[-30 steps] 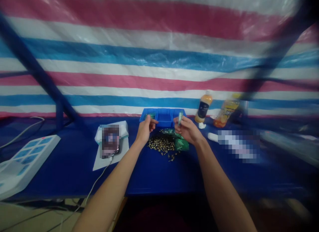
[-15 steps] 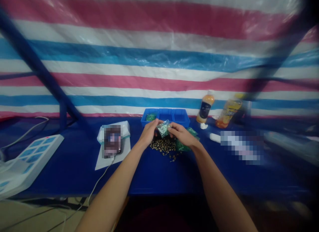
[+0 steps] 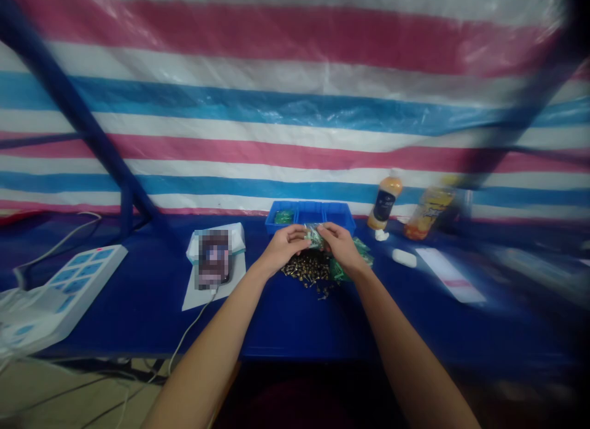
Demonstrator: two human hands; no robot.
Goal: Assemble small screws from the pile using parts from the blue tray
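The fingers of the left hand [image 3: 281, 247] and right hand [image 3: 341, 247] pinch a small clear bag [image 3: 315, 236] together. A pile of small brass parts [image 3: 304, 272] is left below the fingers, and one green bag [image 3: 284, 217] sits in the blue tray [image 3: 271, 227] past them.

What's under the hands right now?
Under the left hand and right hand, holding a plastic packet: a heap of small brass-coloured metal parts and green packets on the blue table. Anything directly beneath the palms is hidden.

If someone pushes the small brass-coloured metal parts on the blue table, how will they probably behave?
The small brass-coloured metal parts lie loose in a low heap, so they would probably scatter. Narrow ones may roll. Being metal, they are probably not fragile.
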